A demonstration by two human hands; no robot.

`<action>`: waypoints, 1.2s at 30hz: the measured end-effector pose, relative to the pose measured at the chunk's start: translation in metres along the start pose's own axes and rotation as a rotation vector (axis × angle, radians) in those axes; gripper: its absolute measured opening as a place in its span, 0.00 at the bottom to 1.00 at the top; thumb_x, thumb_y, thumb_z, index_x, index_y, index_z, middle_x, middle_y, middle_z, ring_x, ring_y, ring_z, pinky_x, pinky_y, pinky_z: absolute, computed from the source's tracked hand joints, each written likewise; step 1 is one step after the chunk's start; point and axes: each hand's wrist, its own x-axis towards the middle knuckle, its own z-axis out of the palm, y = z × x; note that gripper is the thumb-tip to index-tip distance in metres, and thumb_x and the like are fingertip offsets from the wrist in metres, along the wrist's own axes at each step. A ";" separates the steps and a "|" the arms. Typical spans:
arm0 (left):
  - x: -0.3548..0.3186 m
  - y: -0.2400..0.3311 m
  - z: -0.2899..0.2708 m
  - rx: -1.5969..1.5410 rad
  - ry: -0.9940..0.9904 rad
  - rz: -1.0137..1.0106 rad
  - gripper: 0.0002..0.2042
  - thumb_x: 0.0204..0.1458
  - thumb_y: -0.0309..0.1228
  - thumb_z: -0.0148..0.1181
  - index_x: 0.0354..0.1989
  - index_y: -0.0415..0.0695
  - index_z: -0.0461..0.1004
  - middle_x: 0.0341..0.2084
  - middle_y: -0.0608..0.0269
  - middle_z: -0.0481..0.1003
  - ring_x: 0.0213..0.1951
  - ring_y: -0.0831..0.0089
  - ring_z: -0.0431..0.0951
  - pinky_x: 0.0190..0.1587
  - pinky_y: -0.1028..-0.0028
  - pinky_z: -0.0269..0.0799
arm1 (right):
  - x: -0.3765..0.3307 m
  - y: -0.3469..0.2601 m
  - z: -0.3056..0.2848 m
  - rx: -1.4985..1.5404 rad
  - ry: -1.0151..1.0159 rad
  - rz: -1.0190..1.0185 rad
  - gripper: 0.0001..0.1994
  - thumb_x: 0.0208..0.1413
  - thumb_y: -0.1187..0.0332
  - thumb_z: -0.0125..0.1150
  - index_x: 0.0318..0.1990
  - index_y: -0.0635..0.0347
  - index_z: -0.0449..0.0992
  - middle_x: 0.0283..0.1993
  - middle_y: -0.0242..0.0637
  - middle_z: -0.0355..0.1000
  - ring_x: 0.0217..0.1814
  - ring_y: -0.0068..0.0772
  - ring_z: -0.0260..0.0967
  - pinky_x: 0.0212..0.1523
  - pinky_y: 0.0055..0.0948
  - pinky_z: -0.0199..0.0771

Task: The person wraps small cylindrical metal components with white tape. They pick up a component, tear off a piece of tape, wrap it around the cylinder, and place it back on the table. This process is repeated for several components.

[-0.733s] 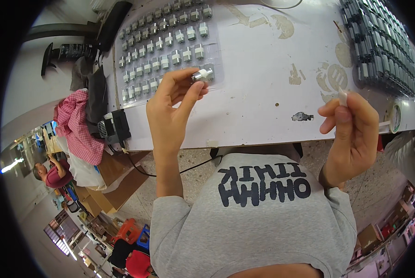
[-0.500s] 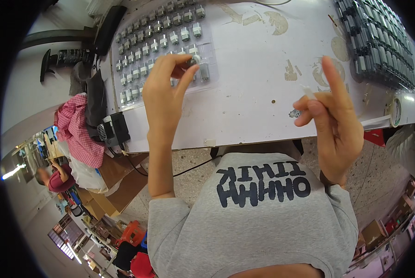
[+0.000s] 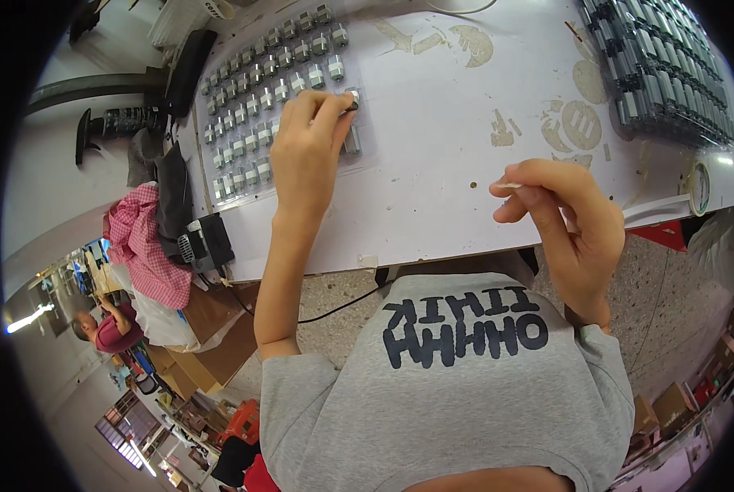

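My left hand [image 3: 308, 156] is over the near right corner of a clear plastic tray [image 3: 370, 146], fingers closed on a small cylinder [image 3: 353, 102] with a dark end and a pale part. Most of that cylinder is hidden by the fingertips. Rows of similar small silver cylinders with white bands [image 3: 315, 75] stand in the tray. My right hand [image 3: 576, 217] is above the table's near edge, its thumb and fingers pinching a small, thin white piece [image 3: 509, 186], too small to name.
At the far right, stacked clear trays [image 3: 670, 90] hold many similar cylinders. A tape roll [image 3: 698, 190] lies at the right edge of the white table [image 3: 432, 197]. To the left are a black spray bottle [image 3: 121, 123], a black box with a cable [image 3: 207, 243] and checked cloth [image 3: 149, 246].
My left hand has shifted slightly right, with the cylinder still in its fingers. My right hand has moved left, and its raised index finger has curled in toward the thumb around the white piece.
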 end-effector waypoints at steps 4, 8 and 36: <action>-0.008 0.000 -0.006 0.016 -0.037 -0.027 0.07 0.41 0.28 0.59 0.30 0.45 0.74 0.27 0.67 0.69 0.31 0.70 0.67 0.36 0.72 0.62 | 0.003 0.003 0.000 0.078 0.034 0.006 0.06 0.49 0.82 0.50 0.35 0.66 0.70 0.30 0.36 0.69 0.27 0.21 0.68 0.27 0.16 0.68; -0.010 0.001 -0.020 0.080 -0.088 -0.046 0.09 0.41 0.30 0.60 0.33 0.47 0.74 0.30 0.66 0.68 0.34 0.69 0.66 0.40 0.70 0.59 | 0.004 -0.002 -0.007 0.119 0.061 0.098 0.06 0.49 0.81 0.51 0.35 0.65 0.71 0.31 0.34 0.69 0.28 0.19 0.66 0.27 0.16 0.66; -0.019 0.029 -0.020 -0.218 -0.210 -0.245 0.12 0.41 0.21 0.56 0.37 0.42 0.67 0.31 0.59 0.67 0.35 0.63 0.65 0.39 0.69 0.62 | 0.003 -0.017 -0.012 0.135 -0.153 0.206 0.10 0.50 0.81 0.48 0.40 0.66 0.71 0.29 0.37 0.70 0.23 0.18 0.65 0.24 0.15 0.65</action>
